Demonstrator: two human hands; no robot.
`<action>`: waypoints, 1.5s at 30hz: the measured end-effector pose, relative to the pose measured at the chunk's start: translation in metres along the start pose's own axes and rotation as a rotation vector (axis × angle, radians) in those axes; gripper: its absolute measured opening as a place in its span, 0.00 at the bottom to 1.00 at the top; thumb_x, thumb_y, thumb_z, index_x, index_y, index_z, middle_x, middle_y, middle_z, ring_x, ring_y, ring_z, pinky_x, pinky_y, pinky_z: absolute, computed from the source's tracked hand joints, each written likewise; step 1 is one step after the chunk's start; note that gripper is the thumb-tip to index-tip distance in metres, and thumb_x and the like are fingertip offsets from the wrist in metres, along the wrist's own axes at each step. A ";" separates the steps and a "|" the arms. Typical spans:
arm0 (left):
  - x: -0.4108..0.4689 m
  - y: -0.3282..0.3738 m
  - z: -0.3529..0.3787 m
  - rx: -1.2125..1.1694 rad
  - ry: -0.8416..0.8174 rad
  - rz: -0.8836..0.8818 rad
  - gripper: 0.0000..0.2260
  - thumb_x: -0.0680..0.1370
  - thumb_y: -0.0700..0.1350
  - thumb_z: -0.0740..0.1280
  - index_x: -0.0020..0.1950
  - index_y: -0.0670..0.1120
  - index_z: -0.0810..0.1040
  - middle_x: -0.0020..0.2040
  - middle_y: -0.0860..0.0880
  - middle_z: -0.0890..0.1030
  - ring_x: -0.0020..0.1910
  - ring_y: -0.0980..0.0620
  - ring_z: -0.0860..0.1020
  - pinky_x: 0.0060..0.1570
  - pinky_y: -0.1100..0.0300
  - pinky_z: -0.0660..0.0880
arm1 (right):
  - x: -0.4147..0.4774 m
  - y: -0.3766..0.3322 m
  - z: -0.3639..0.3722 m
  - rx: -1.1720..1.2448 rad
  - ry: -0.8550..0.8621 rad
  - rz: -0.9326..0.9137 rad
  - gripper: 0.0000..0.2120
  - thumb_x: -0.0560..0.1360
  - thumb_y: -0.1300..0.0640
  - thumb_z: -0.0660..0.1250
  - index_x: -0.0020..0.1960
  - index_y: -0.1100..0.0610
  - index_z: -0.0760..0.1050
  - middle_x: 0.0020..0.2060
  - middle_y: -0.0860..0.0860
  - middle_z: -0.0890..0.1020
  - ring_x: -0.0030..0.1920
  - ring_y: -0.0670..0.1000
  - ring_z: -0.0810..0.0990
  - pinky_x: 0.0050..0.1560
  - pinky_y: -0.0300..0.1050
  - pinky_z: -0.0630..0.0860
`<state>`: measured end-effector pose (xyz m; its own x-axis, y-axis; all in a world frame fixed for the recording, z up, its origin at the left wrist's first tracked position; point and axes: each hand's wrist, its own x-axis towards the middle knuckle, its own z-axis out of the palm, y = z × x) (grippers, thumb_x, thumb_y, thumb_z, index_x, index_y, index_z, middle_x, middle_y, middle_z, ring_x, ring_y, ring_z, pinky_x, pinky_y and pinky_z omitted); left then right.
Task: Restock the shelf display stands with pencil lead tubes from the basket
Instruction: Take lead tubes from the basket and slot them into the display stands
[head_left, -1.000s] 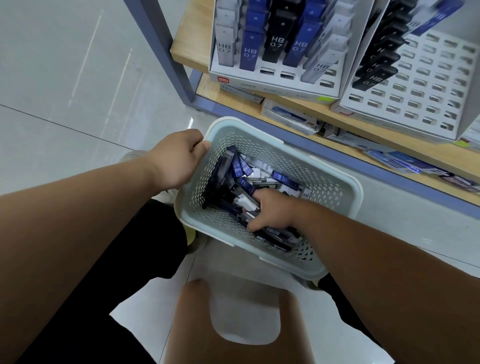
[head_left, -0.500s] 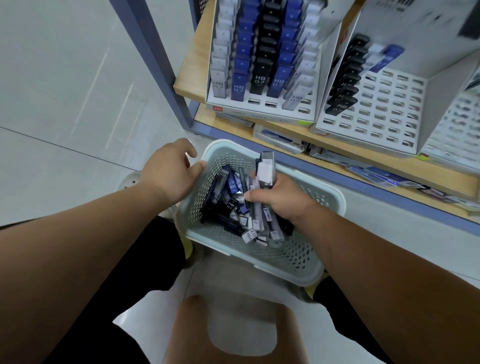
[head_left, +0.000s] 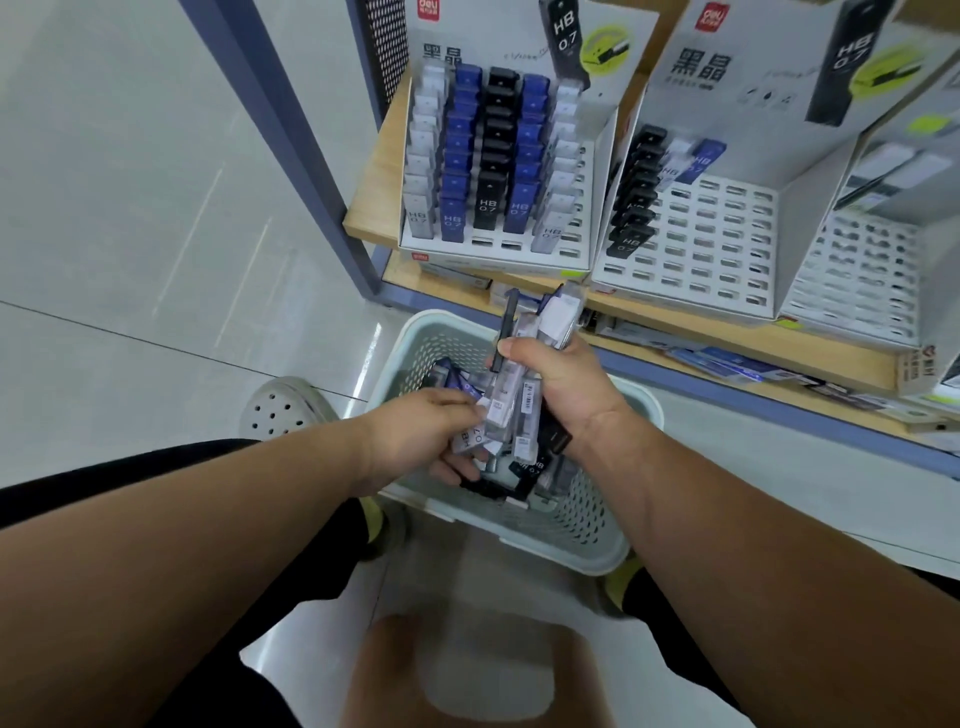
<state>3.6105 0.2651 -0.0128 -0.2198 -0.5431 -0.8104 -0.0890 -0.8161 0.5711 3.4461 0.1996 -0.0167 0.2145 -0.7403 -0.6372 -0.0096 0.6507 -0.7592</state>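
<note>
- Gripping a bundle of pencil lead tubes (head_left: 524, 358) in my right hand (head_left: 569, 387): fingers and thumb are wrapped tight round its middle. The tube tops point to 12 o'clock.
- The bundle mixes clear, white-labelled and dark tubes. It is held above the basket (head_left: 576, 527), not resting in it.
- My left hand (head_left: 415, 441) comes in from 9 o'clock at the bundle's lower end. Its fingers are narrow, curled, and pinch a clear tube (head_left: 471, 437) marked HB 0.7.
- Loose tubes (head_left: 530, 470) lie jumbled in the basket beneath both hands, black and blue among them.
- The basket is pale, perforated plastic. It sits at the centre of my view, between my knees.
- At 12 o'clock from the basket, on the wooden shelf (head_left: 371, 208), stands the left display stand (head_left: 493, 258). It holds five upright columns: clear, blue, black, blue, clear. A few front slots are open.
- At 1 o'clock is the middle display stand (head_left: 711, 249). One black column runs along its left edge, and a clear and a blue tube stand at the back. Most of its grid is bare.
- At 2 o'clock is a third stand (head_left: 857, 280), too blurred to read its contents.
- A blue-grey shelf post (head_left: 291, 150) is at 11 o'clock.
- A grey perforated shoe (head_left: 280, 410) is at 9 o'clock of the basket.
</note>
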 end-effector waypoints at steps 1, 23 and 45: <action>0.000 0.000 0.001 -0.081 -0.023 -0.001 0.07 0.82 0.43 0.64 0.57 0.43 0.78 0.46 0.38 0.83 0.39 0.44 0.83 0.39 0.54 0.81 | -0.001 0.000 -0.001 0.010 0.009 -0.001 0.19 0.61 0.54 0.79 0.50 0.58 0.82 0.48 0.61 0.87 0.52 0.65 0.85 0.59 0.68 0.79; -0.003 0.013 -0.013 -0.161 0.146 0.050 0.06 0.75 0.33 0.72 0.49 0.41 0.79 0.37 0.42 0.83 0.30 0.51 0.79 0.30 0.61 0.78 | 0.000 0.009 -0.009 0.180 -0.058 0.058 0.09 0.71 0.67 0.72 0.50 0.61 0.75 0.39 0.61 0.82 0.38 0.59 0.82 0.40 0.52 0.81; -0.069 0.110 0.005 0.140 0.221 0.362 0.09 0.75 0.37 0.74 0.53 0.43 0.79 0.33 0.45 0.82 0.29 0.49 0.80 0.35 0.55 0.80 | -0.069 -0.079 -0.027 -0.179 -0.183 -0.097 0.16 0.68 0.74 0.71 0.50 0.57 0.75 0.37 0.53 0.79 0.41 0.55 0.79 0.47 0.59 0.81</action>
<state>3.6108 0.2138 0.1065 -0.0496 -0.8305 -0.5548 -0.1786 -0.5391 0.8231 3.4056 0.1951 0.0837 0.3957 -0.7440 -0.5385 -0.1497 0.5263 -0.8371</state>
